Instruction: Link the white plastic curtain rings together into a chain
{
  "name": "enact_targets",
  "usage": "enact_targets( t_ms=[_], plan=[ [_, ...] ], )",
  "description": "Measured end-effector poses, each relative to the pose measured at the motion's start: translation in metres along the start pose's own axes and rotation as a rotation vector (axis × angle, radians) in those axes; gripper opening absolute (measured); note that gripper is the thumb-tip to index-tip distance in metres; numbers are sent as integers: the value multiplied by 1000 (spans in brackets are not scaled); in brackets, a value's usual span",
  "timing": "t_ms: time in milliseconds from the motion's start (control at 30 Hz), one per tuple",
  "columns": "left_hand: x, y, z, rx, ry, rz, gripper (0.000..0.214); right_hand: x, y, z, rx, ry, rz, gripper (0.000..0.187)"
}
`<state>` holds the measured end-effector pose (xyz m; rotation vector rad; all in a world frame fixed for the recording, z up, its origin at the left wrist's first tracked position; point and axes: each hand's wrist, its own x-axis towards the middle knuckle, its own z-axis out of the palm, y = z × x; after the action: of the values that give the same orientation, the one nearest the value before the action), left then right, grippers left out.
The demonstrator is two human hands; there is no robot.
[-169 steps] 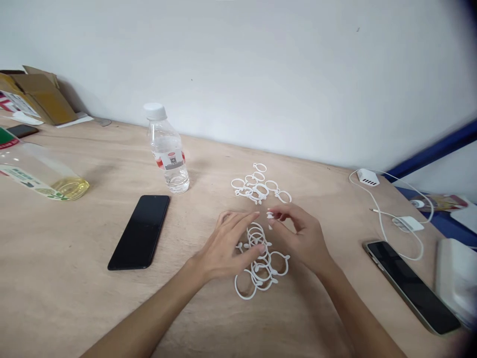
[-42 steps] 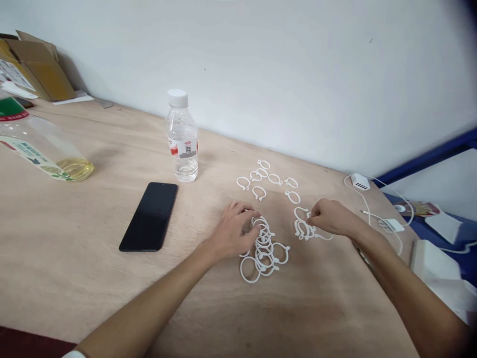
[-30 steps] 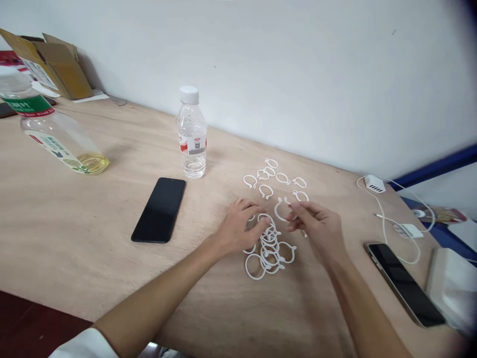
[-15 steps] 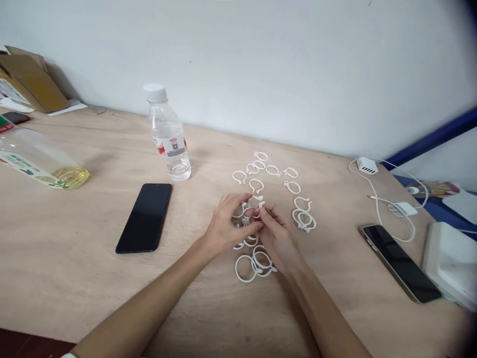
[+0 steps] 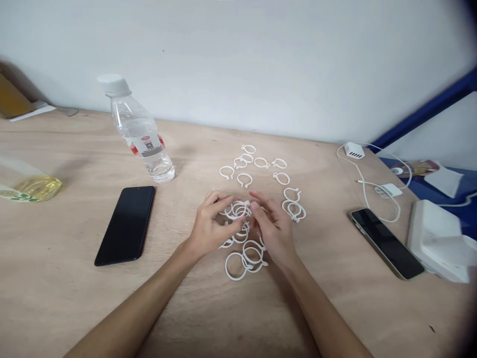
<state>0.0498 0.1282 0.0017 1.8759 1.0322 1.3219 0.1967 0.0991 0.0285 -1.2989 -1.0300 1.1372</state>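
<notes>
Head cam: both hands' (image 5: 212, 226) (image 5: 274, 231) grip pinched on white ring (image 5: 238, 210) btwn fingertips.

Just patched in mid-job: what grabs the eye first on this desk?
Both hands, the left hand and the right hand, meet mid-table over a tangle of white plastic rings, pinching some between the fingertips. More loose rings lie scattered behind them, with a water bottle and a black phone to the left.

— What has shifted since a second ago?
— The right hand (image 5: 274, 229) came back from the small side cluster (image 5: 294, 209) and met the left hand (image 5: 212, 226) over the ring pile (image 5: 244, 248); both pinch one ring there now
</notes>
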Motion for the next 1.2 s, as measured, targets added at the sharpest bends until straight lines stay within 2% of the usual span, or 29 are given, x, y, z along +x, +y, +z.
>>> enact_targets(
  t_ms=[100, 200, 333, 500, 633, 700, 767, 833, 933, 1067, 1133, 1200],
  plan=[
    [0, 0, 1, -57, -57, -25, 30, 5, 5, -2, 12, -51, 9, 28],
    [1, 1, 0, -115, -57, -69, 28, 9, 9, -4, 101, -86, 27, 26],
    [2, 3, -3, -223, -98, -199, 28, 10, 9, -7, 65, -114, 46, 26],
    [3, 3, -7, -362, -216, -321, 31, 7, 10, -7, -125, -35, -102, 20],
    [3, 2, -8, -333, -232, -342, 32, 6, 12, -3, -202, -32, -166, 21],
    [3, 3, -7, -275, -240, -310, 33, 6, 9, -6, -277, -26, -215, 22],
    [3, 4, -6, -153, -247, -233, 35, 6, 5, -17, -406, 51, -285, 23],
    [3, 5, -5, -3, -272, -150, 37, 4, 2, -36, -562, 208, -331, 23],
    [2, 8, -3, 162, -362, -87, 44, 1, 3, -72, -818, 396, -268, 28],
    [1, 11, -2, 229, -431, -67, 56, 1, 9, -103, -1084, 438, -97, 53],
    [1, 11, -3, 215, -427, -71, 52, 5, 11, -108, -1131, 422, -52, 56],
    [1, 11, -4, 192, -413, -73, 45, 13, 13, -109, -1156, 395, -42, 52]
  ],
)
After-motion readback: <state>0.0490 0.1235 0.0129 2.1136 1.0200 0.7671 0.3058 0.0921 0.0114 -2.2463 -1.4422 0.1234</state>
